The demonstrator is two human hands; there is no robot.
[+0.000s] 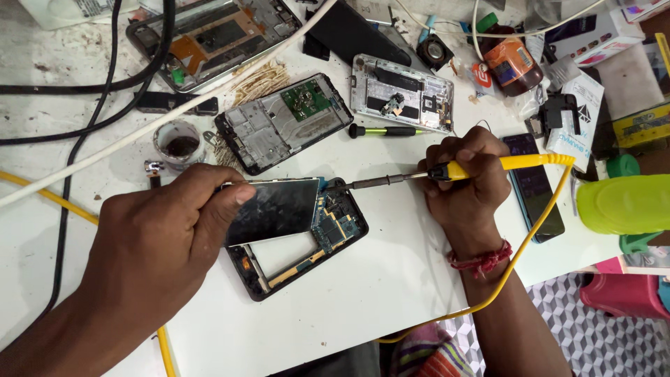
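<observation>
An opened phone (300,244) lies on the white table (391,279), its black frame and blue circuit board (333,222) exposed. My left hand (160,237) pinches a dark metal plate (273,209) and holds it tilted up over the phone. My right hand (466,178) grips a yellow-handled soldering iron (447,170). Its metal shaft points left, and its tip sits at the top edge of the circuit board, near the lifted plate. The iron's yellow cord (537,230) loops down past my wrist.
Two other stripped phone frames (283,122) (403,94) lie behind, with a small green-and-black screwdriver (387,130) between them. A dark intact phone (534,185) rests at right beside a green container (621,204). A small round pot (179,143), black and white cables (91,119) and a brown bottle (508,64) crowd the back.
</observation>
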